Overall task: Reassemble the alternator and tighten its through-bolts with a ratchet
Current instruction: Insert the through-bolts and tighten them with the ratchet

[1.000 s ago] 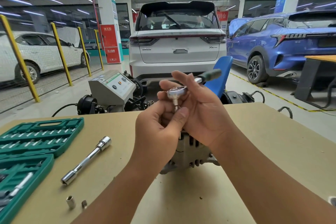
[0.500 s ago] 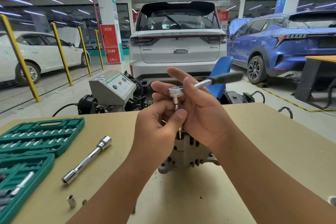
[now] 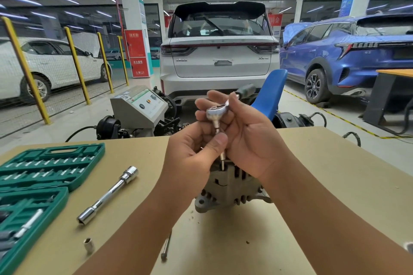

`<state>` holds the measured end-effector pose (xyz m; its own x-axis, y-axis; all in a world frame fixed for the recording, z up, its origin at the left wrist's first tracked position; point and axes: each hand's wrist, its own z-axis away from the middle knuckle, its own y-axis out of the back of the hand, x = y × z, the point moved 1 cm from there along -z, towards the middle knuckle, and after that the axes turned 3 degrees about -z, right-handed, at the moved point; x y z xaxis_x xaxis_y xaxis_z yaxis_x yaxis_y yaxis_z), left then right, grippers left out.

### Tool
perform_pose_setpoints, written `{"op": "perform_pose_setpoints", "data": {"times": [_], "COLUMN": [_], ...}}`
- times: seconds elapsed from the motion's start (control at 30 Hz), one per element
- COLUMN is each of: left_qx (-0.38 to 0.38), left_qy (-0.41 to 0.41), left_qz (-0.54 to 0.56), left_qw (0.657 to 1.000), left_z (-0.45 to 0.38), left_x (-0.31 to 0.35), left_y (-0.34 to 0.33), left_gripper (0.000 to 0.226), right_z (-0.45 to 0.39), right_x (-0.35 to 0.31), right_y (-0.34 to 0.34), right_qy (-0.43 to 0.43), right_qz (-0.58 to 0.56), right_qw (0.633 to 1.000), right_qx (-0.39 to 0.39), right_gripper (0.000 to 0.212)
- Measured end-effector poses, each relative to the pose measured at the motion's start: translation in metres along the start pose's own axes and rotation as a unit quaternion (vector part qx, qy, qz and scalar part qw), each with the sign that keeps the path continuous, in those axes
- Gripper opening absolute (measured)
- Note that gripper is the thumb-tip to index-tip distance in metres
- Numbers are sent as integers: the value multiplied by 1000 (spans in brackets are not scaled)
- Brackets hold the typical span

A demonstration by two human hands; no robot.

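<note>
On the near table (image 3: pixel 312 196), mid-scene: grey ribbed alternator (image 3: pixel 225 187), upright, vented housing, mounting lug at its near-left foot. Just above it, left hand (image 3: pixel 192 154) pinching the slim extension shaft below the ratchet (image 3: pixel 214 112), thumb pressed on the shaft; right hand (image 3: pixel 248 138) curled round the ratchet neck, round chrome head at the fingertips, dark handle pointing far right. Shaft tip down at the alternator's top; both hands and forearms covering much of the housing, contact point hidden.

Near left: small loose socket (image 3: pixel 88 244) standing on the table; thin bolt-like rod (image 3: pixel 166 245) lying beside the left forearm. Farther left: long chrome tube wrench (image 3: pixel 107 195) lying diagonally.

Left edge: open green tool case (image 3: pixel 44 169), far half lined with rows of small bits, near half holding a silver extension bar and dark pieces, partly cut off.

Beyond the table: grey test machine (image 3: pixel 138 107), blue chair (image 3: pixel 270 91), white SUV (image 3: pixel 219 58), blue SUV far right, yellow posts far left.
</note>
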<state>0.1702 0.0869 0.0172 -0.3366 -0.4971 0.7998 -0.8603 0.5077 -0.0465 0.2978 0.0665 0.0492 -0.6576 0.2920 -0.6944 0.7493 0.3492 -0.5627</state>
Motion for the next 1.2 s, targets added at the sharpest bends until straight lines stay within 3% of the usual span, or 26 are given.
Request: {"op": "perform_pose_setpoints", "data": {"times": [0.17, 0.4, 0.5, 0.6, 0.77, 0.93, 1.2], "left_qx": [3, 34, 37, 37, 46, 43, 35], "left_qy": [-4, -15, -22, -30, -22, -40, -46], "left_qz": [-13, -44, -58, -68, -72, -86, -100], "left_qw": [1000, 998, 997, 997, 996, 995, 993], "left_z": [-1, -2, -1, -1, -2, -2, 0], "left_x": [2, 1, 1, 1, -1, -2, -6], "left_y": [2, -6, -7, -7, -9, -6, -5], "left_gripper": [18, 14, 13, 9, 13, 13, 9], "right_z": [7, 2, 5, 7, 2, 8, 0], "right_x": [-2, -1, -2, -2, -2, -2, -2], "right_y": [-1, 0, -2, -3, 0, -5, 0], "right_qy": [33, -5, 20, 27, -9, 23, -27], "right_qz": [46, -12, 24, 62, -2, 52, -24], "right_qw": [996, 999, 997, 994, 999, 993, 999], "right_qx": [-68, -34, -75, -85, -42, -107, 15], "right_gripper": [26, 39, 29, 36, 52, 37, 49]}}
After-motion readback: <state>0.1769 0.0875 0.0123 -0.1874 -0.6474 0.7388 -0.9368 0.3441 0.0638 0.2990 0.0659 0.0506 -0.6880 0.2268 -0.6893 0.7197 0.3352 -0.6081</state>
